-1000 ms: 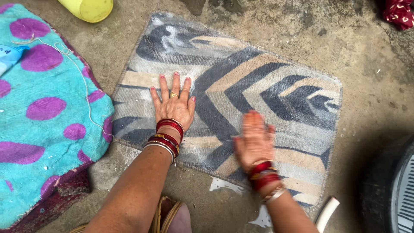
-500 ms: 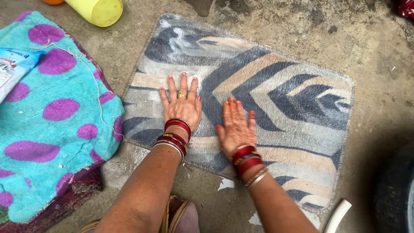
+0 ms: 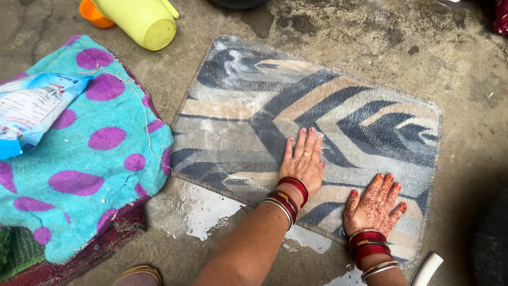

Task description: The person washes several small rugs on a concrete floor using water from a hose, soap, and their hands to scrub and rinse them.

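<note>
Wet concrete floor (image 3: 338,21), puddle patches near mat edge. Far left of left hand: turquoise blanket with purple dots (image 3: 79,175), blue-white plastic packet (image 3: 32,108) lying on it. Up-left: yellow plastic mug (image 3: 140,21) on its side, orange cup (image 3: 94,13) beside it. Left hand (image 3: 302,165) flat, fingers spread, palm pressed on striped grey-beige mat (image 3: 317,100), grasping nothing. Right hand (image 3: 373,206) just right of it, likewise open, flat on mat near corner. White pipe end (image 3: 427,267) below right wrist.

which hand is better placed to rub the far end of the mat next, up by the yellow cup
Probably the left hand: it lies flat mid-mat, nearer the yellow cup. The right hand presses the near right corner.
</note>
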